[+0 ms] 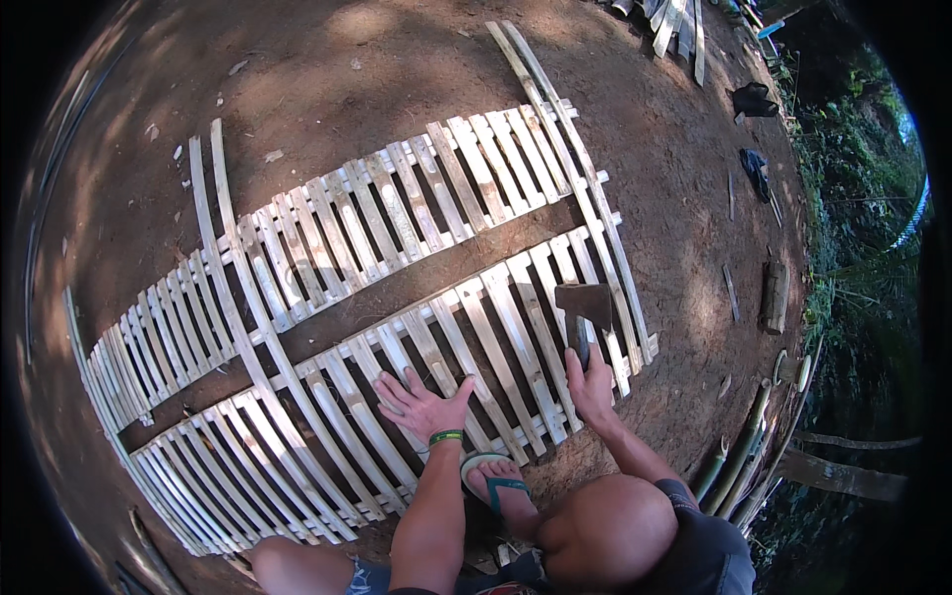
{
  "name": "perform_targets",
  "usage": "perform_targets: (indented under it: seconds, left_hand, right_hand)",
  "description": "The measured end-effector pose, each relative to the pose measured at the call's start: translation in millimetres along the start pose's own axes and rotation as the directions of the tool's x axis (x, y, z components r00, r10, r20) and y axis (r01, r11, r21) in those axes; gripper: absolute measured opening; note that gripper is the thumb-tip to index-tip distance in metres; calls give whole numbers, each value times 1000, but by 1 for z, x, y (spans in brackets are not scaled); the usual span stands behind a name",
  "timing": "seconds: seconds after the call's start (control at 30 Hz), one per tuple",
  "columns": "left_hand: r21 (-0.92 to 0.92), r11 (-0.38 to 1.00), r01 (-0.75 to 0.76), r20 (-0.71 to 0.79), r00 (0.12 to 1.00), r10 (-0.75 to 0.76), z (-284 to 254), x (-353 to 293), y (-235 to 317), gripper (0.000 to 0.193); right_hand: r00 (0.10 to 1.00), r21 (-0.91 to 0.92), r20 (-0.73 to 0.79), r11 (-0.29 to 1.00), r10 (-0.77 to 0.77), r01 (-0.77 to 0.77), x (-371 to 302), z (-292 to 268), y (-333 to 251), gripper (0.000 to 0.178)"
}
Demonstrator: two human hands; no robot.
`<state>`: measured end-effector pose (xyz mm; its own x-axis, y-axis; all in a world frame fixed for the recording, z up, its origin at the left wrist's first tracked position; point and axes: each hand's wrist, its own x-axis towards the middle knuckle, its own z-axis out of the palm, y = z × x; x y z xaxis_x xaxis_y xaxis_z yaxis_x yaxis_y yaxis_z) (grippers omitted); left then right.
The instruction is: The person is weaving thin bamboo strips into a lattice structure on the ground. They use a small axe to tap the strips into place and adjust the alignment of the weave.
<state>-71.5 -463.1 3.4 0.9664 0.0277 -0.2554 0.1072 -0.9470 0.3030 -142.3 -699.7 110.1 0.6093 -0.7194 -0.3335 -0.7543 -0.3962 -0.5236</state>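
A slatted bamboo panel (466,332) lies flat on the ground before me, its split slats fixed across long rails. My left hand (426,405) rests on the near row of slats, palm down with fingers spread, holding nothing. In my right hand (591,385) is a hatchet (584,303), gripped by its dark handle. Its broad metal head is over the right end of the near row, close to the paired long strips (580,169). Whether the head touches the bamboo I cannot tell. A second slatted row (387,203) lies parallel beyond a gap.
My sandalled foot (501,484) is beside the panel's near edge. Bamboo poles (744,451) lie at the lower right, and a short log (775,297) is farther up. Dark bags (756,171) and stacked strips (684,30) lie at the far right, near green plants (858,188).
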Motion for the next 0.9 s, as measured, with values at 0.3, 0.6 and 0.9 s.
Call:
perform_targets:
  seconds: [0.3,0.6,0.9]
  left_hand:
    - [-10,1000,7,5,1000,-7,-6,5,3,125]
    - [-17,999,-46,219,975,48,-29,9,1,139]
    - [26,994,-108,497,864,80,-46,22,-7,151]
  right_hand:
    - [668,-49,-600,813,440,-580,-137,-25,175,47]
    - [688,-217,-251,653,681,-725,-215,-29,235,67]
    - [854,-363,-154,775,497,-517,-168,-104,184,64]
